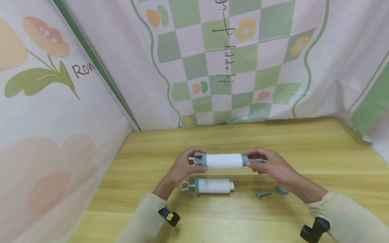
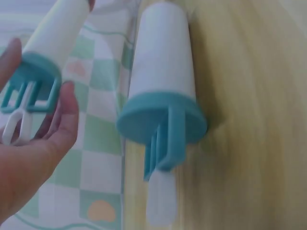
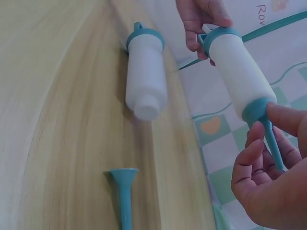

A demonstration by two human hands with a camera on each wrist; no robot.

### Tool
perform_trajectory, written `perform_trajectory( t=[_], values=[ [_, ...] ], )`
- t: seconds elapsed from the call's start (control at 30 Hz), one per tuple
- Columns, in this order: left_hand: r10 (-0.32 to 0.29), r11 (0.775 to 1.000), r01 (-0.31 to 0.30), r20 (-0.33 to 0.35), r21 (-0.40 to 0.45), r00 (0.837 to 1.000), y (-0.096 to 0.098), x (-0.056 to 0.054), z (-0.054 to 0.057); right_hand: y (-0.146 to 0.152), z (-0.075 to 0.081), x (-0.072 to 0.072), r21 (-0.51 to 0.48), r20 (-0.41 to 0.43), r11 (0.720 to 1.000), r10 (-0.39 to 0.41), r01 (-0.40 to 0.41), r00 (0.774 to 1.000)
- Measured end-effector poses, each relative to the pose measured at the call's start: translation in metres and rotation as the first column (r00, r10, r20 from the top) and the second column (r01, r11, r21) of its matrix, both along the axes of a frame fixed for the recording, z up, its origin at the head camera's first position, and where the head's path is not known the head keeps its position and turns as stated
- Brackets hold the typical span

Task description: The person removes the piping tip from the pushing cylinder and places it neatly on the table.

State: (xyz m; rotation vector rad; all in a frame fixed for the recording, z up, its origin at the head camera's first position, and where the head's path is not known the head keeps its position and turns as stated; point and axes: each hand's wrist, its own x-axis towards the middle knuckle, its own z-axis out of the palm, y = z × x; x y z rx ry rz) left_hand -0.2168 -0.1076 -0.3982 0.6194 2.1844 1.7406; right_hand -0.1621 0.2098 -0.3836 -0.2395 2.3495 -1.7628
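A pastry syringe (image 1: 224, 161) with a white barrel and teal fittings lies level between both hands, above the table. At its handle end, my left hand (image 1: 182, 167) grips the teal frame, around which the white pull loop shows. On the other end, my right hand (image 1: 275, 165) pinches the teal collar with thumb and fingertips, and a long thin teal nozzle (image 3: 272, 143) runs past the fingers. A second, similar syringe (image 1: 214, 186) lies on the table just in front, its bare white outlet (image 3: 147, 109) facing right.
On the wooden table (image 1: 212, 219), a loose teal nozzle (image 1: 262, 194) with a flared base lies right of the second syringe. Beside it, a round teal piece (image 1: 282, 189) is partly covered by my right wrist. Patterned curtains (image 1: 218, 67) stand behind the table and to its sides.
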Motion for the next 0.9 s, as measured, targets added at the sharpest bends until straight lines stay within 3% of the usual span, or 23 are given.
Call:
perform_trajectory(
  t=[0.13,0.27,0.4,0.7,0.9],
  values=[
    [0.069,0.997,-0.069,-0.001,0.030,0.998,0.004,0.010,0.001,0.001,0.004,0.008,-0.008,-0.032,1.000,-0.008,0.007,0.999],
    [0.107,0.993,-0.105,-0.036,0.044,0.994,0.007,0.017,0.002,0.001,0.006,0.013,-0.075,-0.010,0.997,0.029,-0.030,1.000],
    [0.120,0.992,-0.116,-0.089,0.044,0.989,0.009,0.019,0.002,-0.001,0.005,0.016,-0.142,0.028,0.989,0.058,-0.053,0.998],
    [0.104,0.994,-0.095,-0.202,0.054,0.974,0.012,0.020,-0.005,-0.006,0.001,0.017,-0.141,-0.020,0.990,-0.031,0.028,0.999],
    [0.146,0.988,-0.135,-0.161,0.073,0.976,0.016,0.021,-0.010,-0.012,0.000,0.020,-0.203,-0.022,0.977,-0.070,0.064,0.997]
  ],
)
